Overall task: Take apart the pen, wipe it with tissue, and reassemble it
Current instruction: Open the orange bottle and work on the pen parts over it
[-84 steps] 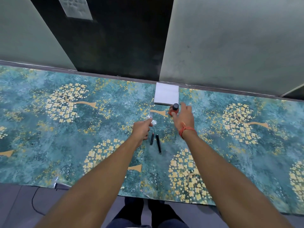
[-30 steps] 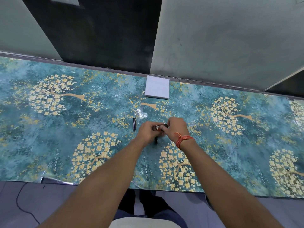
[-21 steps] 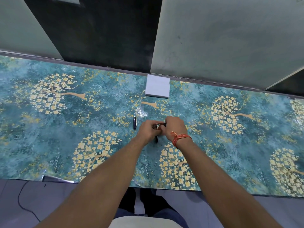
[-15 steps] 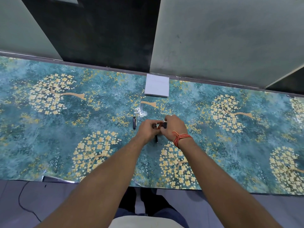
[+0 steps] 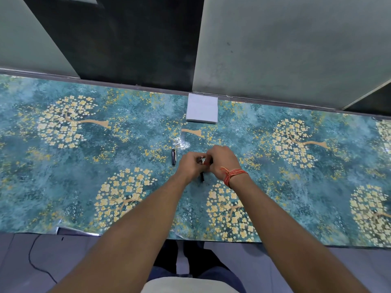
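Two hands: left hand (image 5: 190, 164), right hand (image 5: 222, 160) both pinch pen part (image 5: 202, 160) | no writing legible

Both bare forearms reaching up from the lower frame, converging at centre, left hand (image 5: 189, 164) and right hand (image 5: 222, 160) knuckles up, fingers curled, fingertips meeting, orange thread band (image 5: 232, 174) around right wrist

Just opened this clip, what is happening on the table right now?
A person is working on a dismantled pen over a patterned table. The left hand and right hand meet at the table's middle, both gripping a small pen part; what exactly it is cannot be told. A dark pen piece lies left of the hands, another just below them. The tissue stack sits at the far edge.
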